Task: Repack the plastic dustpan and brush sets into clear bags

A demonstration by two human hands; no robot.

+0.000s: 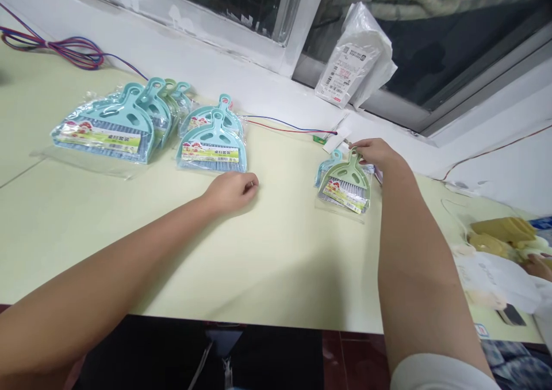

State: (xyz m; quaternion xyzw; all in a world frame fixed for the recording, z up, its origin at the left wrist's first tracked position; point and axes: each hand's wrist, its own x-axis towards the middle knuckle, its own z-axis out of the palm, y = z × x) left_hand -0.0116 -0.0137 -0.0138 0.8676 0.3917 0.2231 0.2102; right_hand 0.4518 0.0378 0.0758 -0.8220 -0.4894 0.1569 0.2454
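My right hand (374, 151) grips the handle of a green dustpan and brush set (348, 178) in a clear bag, at the right of the table. Just behind it lies a smaller-looking blue dustpan set (330, 161), partly covered. My left hand (233, 193) rests with curled fingers on the table, close in front of a bagged blue dustpan set (213, 144). Whether those fingers hold anything is hidden. Another blue set (210, 114) lies behind that one. Farther left, a large blue set (106, 122) overlaps several more, one of them green.
A cream table (276, 246) runs along the window wall. Coiled red and blue wire (77, 52) lies at the back left. A white package (353, 62) leans on the window sill. At the right are yellow rolls (502, 229), white bags (495, 275), a phone (512, 315) and another person's hand (539, 265).
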